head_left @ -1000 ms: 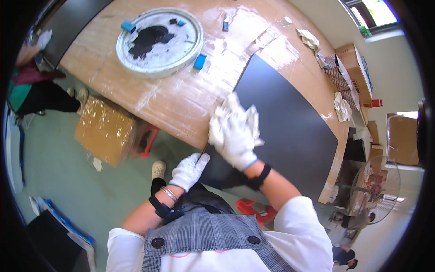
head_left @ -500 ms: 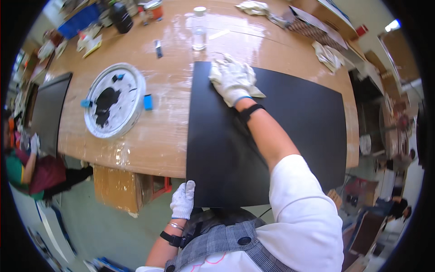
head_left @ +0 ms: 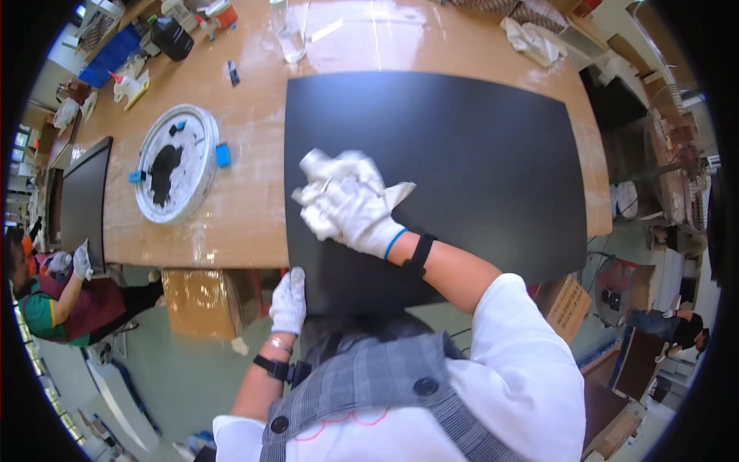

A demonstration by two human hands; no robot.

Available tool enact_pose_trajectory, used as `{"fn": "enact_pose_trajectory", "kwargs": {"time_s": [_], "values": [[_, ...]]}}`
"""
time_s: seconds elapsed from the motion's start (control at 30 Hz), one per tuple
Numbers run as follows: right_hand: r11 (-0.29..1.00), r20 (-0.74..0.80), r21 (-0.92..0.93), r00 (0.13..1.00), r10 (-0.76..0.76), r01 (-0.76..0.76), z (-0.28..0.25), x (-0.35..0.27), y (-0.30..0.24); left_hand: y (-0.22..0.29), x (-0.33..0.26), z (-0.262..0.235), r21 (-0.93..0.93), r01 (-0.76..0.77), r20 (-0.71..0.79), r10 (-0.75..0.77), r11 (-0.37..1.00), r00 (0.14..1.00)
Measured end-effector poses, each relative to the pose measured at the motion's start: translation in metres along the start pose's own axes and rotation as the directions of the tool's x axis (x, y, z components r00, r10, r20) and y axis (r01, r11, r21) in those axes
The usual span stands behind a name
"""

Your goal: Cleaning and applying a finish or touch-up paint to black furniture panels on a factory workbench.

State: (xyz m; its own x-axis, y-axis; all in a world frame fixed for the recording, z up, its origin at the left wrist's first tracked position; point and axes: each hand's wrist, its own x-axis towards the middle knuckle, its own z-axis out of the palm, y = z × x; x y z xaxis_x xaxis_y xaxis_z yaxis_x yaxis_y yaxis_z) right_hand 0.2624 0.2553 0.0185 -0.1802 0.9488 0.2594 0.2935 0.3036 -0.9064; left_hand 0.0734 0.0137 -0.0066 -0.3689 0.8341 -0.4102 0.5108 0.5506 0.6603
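A large black panel [head_left: 462,146] lies flat on the wooden table [head_left: 239,223], its near edge hanging over the table's front. My right hand [head_left: 342,204], in a white glove, presses a crumpled white cloth [head_left: 396,192] onto the panel's left part. My left hand [head_left: 289,302], also gloved, grips the panel's near left corner at the table's edge. A black band sits on each wrist.
A round white tray [head_left: 202,142] with a black patch and blue clips lies left of the panel. A dark monitor [head_left: 81,200], bottles [head_left: 171,35] and rags [head_left: 531,38] ring the table. Another person [head_left: 54,296] in gloves works at the left. A cardboard box [head_left: 204,300] stands under the table.
My right hand with the cloth has slid back along the panel from its far left corner toward me. The view has shifted; my left hand has risen to the panel's near corner.
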Motion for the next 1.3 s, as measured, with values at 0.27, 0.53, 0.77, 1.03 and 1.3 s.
{"fn": "enact_pose_trajectory", "kwargs": {"time_s": [0.27, 0.53, 0.77, 1.03, 1.3], "values": [[0.286, -0.295, -0.883, 0.915, 0.273, -0.371, -0.177, -0.009, -0.047, 0.021, -0.001, -0.01, 0.06, 0.043, 0.005, -0.043, 0.997, 0.999], [0.715, 0.238, -0.694, 0.965, 0.11, 0.09, -0.026, -0.052, -0.031, 0.006, -0.001, -0.013, 0.082, 0.05, 0.01, -0.051, 0.995, 0.999], [0.112, -0.138, -0.984, 0.99, -0.002, -0.137, -0.144, -0.015, -0.015, 0.016, 0.0, -0.009, 0.135, 0.04, 0.025, -0.043, 0.99, 0.999], [0.558, 0.356, -0.817, 0.891, 0.282, 0.15, 0.031, -0.117, -0.11, -0.02, 0.013, -0.01, 0.084, -0.194, 0.094, 0.186, 0.977, 0.978], [0.029, -0.277, -0.961, 0.957, -0.081, -0.276, -0.165, -0.119, -0.026, -0.004, 0.007, -0.025, 0.194, -0.147, 0.262, 0.093, 0.97, 0.961]]}}
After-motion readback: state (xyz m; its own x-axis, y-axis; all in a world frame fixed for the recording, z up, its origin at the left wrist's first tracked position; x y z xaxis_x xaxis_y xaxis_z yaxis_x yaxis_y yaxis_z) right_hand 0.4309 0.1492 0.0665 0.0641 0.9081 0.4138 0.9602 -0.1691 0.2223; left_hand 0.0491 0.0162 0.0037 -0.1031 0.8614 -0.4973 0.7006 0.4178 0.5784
